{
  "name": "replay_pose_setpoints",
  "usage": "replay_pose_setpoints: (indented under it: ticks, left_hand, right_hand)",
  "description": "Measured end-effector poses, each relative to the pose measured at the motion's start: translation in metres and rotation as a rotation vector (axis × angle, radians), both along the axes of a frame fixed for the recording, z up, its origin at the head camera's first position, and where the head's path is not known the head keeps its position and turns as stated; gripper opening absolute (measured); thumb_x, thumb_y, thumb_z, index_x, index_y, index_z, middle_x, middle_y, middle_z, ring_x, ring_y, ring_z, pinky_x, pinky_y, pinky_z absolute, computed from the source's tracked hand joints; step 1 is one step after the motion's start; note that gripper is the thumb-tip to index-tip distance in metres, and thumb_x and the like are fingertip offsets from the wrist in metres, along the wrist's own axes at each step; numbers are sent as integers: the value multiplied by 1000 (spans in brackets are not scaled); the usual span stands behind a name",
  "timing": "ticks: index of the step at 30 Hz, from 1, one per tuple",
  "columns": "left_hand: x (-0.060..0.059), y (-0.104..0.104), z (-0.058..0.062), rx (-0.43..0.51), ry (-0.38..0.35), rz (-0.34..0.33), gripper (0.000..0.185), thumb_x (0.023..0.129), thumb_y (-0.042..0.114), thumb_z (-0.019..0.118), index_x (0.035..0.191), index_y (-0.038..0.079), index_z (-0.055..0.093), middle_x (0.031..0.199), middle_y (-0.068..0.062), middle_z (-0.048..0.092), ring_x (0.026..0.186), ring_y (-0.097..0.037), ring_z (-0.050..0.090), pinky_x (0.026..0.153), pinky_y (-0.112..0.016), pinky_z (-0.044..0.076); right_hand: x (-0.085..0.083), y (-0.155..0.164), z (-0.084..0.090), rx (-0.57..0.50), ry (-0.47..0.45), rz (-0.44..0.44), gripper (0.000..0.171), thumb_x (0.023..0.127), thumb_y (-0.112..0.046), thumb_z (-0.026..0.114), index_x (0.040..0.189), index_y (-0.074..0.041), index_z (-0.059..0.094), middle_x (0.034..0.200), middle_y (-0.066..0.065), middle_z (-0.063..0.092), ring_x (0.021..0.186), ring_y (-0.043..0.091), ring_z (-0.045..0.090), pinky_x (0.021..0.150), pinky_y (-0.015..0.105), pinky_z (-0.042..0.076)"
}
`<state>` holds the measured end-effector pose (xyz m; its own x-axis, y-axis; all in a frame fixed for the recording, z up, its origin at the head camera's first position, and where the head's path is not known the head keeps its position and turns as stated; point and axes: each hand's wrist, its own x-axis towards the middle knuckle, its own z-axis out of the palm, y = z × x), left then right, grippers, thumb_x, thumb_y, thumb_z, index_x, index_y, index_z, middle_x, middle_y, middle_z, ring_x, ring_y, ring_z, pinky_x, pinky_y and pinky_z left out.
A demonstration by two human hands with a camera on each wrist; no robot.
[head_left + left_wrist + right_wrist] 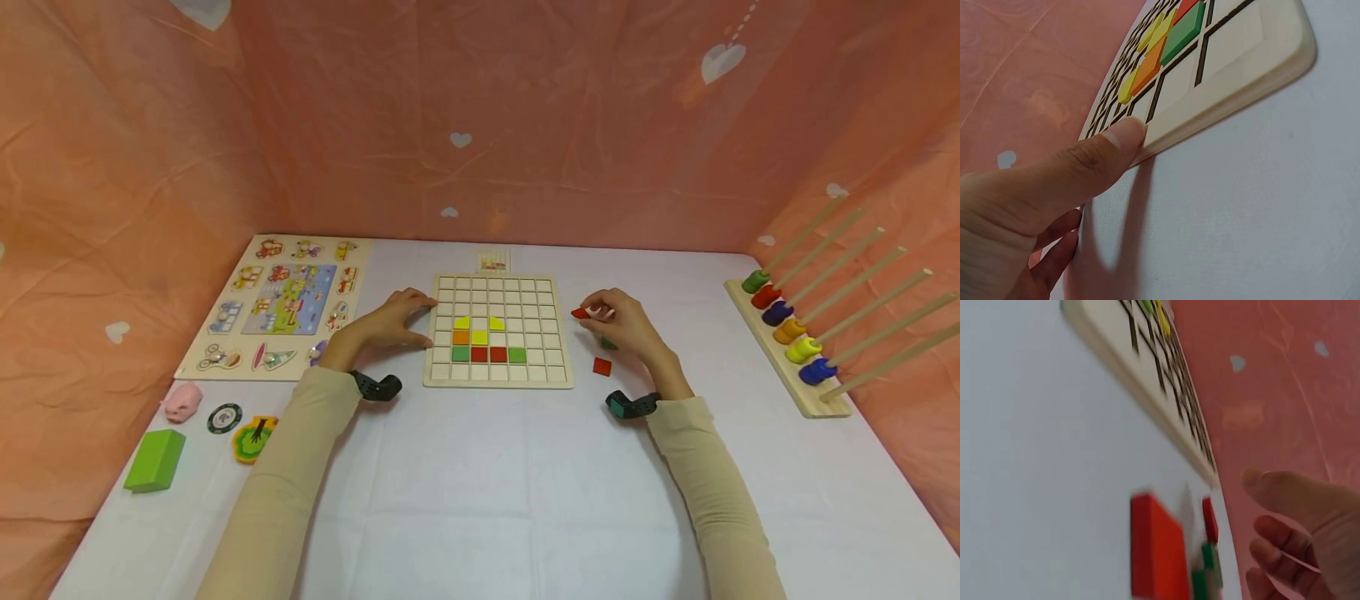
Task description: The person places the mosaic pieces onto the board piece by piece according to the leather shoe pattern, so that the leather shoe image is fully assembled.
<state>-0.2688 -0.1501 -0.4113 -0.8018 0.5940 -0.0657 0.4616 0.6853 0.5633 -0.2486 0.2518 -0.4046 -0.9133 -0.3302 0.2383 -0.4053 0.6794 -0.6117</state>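
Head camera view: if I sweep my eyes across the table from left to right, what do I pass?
Green block → pink pig → picture puzzle board → left hand at the grid board's edge → grid board → right hand pinching a red piece → peg rack with coloured rings.
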Motion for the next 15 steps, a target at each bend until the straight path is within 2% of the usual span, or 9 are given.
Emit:
replay_pose_setpoints:
  ticks: [4,9,15]
  left_hand:
    - [0,0,0,4,2,-2,73,77,25,76,137,-1,42,136,-21,38,127,-35,30,109,-49,22]
    - [-1,0,-1,8,-1,-4,74,77,26,77,137,0,42,136,-20,38,127,-34,30,109,-48,22]
    - [-1,0,-2,8,-3,-1,74,77,26,77,137,0,42,136,-19,38,127,-34,30,109,-48,22]
  right_hand:
    - [-2,11,-3,40,-75,-51,33,80,-11,73,108,1,60,99,18,56,89,29,52,77,38,44]
    - [-2,17,-4,89,-164,-77,41,79,-15,74,112,2,58,101,18,54,88,28,48,76,37,40]
    - [-1,19,-2,132,-220,-81,37,81,-14,71,113,3,60,102,18,57,88,27,47,77,36,40]
